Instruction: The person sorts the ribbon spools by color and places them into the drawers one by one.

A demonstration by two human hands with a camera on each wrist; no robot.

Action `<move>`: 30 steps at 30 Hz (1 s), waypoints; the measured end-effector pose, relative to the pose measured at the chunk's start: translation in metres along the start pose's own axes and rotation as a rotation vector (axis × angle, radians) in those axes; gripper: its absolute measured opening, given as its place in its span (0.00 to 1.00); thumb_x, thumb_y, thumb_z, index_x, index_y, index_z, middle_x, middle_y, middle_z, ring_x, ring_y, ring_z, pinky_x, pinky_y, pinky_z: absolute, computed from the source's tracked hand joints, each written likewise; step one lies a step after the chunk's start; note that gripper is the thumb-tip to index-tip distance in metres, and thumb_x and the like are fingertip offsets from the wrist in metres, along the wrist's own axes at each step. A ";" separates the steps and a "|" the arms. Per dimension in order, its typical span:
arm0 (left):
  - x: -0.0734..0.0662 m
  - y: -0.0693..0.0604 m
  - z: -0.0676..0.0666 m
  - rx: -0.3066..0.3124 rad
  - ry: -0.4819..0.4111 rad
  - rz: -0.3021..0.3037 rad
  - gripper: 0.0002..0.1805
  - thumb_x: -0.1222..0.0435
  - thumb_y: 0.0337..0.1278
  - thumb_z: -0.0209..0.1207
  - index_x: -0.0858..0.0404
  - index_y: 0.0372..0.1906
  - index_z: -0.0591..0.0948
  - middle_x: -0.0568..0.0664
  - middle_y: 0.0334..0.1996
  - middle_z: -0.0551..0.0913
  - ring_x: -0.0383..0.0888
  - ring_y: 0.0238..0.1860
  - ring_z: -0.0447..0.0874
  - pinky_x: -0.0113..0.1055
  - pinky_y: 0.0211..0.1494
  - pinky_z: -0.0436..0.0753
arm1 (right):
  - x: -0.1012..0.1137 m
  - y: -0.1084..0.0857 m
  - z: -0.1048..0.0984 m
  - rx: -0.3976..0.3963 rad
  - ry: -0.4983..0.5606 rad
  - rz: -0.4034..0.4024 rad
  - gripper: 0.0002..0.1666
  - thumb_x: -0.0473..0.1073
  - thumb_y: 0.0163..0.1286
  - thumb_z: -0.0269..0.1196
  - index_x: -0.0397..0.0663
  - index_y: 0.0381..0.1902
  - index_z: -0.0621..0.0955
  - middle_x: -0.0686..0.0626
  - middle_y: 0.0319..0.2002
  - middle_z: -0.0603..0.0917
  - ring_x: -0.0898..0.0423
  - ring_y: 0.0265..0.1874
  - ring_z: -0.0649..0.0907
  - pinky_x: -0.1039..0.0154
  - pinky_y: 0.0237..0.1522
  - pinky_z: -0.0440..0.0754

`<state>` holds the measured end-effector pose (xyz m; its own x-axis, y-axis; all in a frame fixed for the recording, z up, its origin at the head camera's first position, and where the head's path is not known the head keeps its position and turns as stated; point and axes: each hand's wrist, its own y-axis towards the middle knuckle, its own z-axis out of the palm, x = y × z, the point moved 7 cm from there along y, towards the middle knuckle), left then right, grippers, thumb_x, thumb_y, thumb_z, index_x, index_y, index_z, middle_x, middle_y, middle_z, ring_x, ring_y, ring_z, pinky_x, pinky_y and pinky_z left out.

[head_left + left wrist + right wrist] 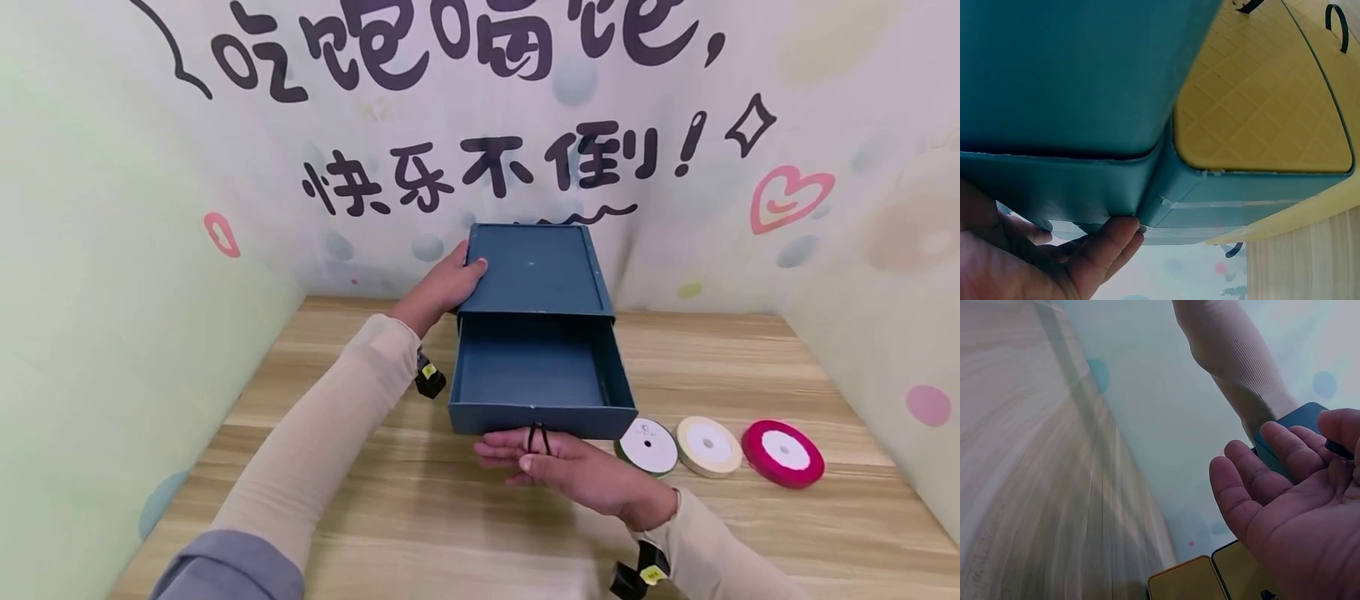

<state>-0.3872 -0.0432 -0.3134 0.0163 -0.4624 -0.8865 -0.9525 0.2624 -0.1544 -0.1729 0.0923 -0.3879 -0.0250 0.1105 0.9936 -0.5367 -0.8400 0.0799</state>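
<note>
A blue box [532, 271] stands on the table with its top drawer [536, 421] pulled out toward the person. My left hand [446, 287] grips the box's left side, thumb on the top edge; in the left wrist view its fingers [1124, 232] touch the blue wall. At the drawer front, my right hand [573, 471] holds a black loop [534, 435] between thumb and fingers, the other fingers extended. The right wrist view shows that hand [1297, 500] palm side. Yellow panels [1266, 100] with black loops show in both wrist views.
To the right of the drawer lie a white-faced spool [647, 446], a cream ribbon spool [708, 447] and a magenta ribbon spool [783, 453]. The wood-grain table [420, 517] meets a printed wall backdrop [675, 250] behind the box.
</note>
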 end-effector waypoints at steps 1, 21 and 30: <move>0.000 0.000 0.000 0.001 0.000 0.005 0.35 0.50 0.78 0.42 0.46 0.81 0.42 0.52 0.78 0.52 0.55 0.74 0.57 0.51 0.71 0.62 | 0.000 -0.001 0.001 0.003 0.000 -0.001 0.26 0.38 0.83 0.41 0.34 0.74 0.63 0.36 0.72 0.65 0.49 0.71 0.66 0.46 0.66 0.68; -0.002 -0.002 0.001 0.005 -0.011 0.000 0.35 0.50 0.78 0.42 0.46 0.81 0.43 0.52 0.78 0.53 0.55 0.73 0.57 0.52 0.71 0.62 | -0.005 -0.012 0.012 0.017 0.000 0.043 0.25 0.39 0.83 0.42 0.39 0.73 0.65 0.42 0.72 0.68 0.51 0.71 0.67 0.46 0.66 0.68; 0.000 -0.002 0.000 0.009 -0.009 -0.006 0.35 0.50 0.78 0.42 0.46 0.81 0.43 0.52 0.78 0.52 0.56 0.73 0.58 0.53 0.71 0.63 | -0.008 -0.014 0.016 0.024 -0.003 0.035 0.25 0.40 0.83 0.41 0.38 0.73 0.65 0.44 0.72 0.69 0.42 0.72 0.64 0.44 0.66 0.67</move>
<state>-0.3850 -0.0434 -0.3129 0.0246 -0.4565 -0.8894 -0.9497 0.2670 -0.1633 -0.1511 0.0947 -0.3958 -0.0411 0.0796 0.9960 -0.5150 -0.8559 0.0471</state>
